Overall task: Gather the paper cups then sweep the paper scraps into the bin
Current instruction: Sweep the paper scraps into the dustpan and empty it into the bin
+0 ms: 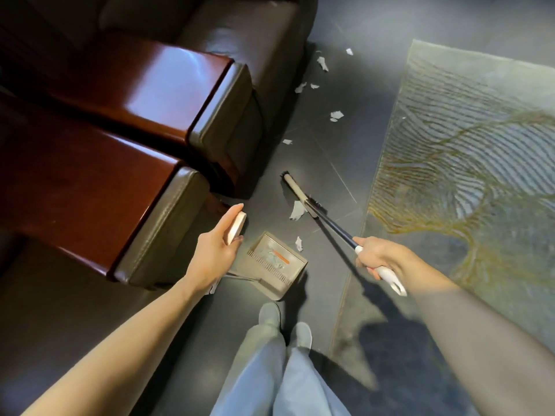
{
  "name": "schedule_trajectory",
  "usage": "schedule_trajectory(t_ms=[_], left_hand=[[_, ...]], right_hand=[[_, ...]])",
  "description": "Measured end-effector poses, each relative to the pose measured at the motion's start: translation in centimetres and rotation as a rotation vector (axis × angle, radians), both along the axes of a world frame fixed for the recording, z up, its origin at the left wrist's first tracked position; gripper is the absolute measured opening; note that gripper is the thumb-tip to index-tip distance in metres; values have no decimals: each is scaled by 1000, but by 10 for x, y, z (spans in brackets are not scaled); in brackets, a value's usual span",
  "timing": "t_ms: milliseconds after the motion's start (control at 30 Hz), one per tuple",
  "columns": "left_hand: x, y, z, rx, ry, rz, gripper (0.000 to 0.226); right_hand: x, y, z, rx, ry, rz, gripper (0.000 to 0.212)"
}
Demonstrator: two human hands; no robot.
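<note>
Looks like the sweeping step, with no paper cups in view. The person's left hand (pixel 214 250) grips the pale handle top of one tan plastic dustpan (pixel 270 262). The right hand (pixel 378 256) is wrapped round one dark long-handled broom (pixel 295 190), whose head rests on the floor just beyond the pan. White torn paper scraps (pixel 297 210): eight, I think, though the far ones blur. Next move is probably pulling the two nearest into the pan.
</note>
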State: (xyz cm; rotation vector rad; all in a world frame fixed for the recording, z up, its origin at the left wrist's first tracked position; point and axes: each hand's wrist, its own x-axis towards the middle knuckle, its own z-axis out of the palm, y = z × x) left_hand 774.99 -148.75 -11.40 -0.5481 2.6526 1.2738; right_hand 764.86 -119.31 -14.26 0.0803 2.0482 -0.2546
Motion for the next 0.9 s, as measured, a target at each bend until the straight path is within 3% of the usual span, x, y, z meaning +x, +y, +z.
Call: schedule_trajectory(t_ms=[167, 400, 633, 900], left_hand=[[-21, 6, -1, 41, 58, 34, 64], [-43, -16, 2, 113, 58, -23, 64], [-82, -37, 3, 102, 112, 20, 67], [-181, -43, 0, 77, 174, 35, 66]], right_hand=[[34, 2, 27, -6, -116, 117, 77], [38, 25, 64, -94, -309, -72, 77], [1, 22, 75, -204, -211, -355, 71], [-122, 20, 62, -338, -98, -573, 70]])
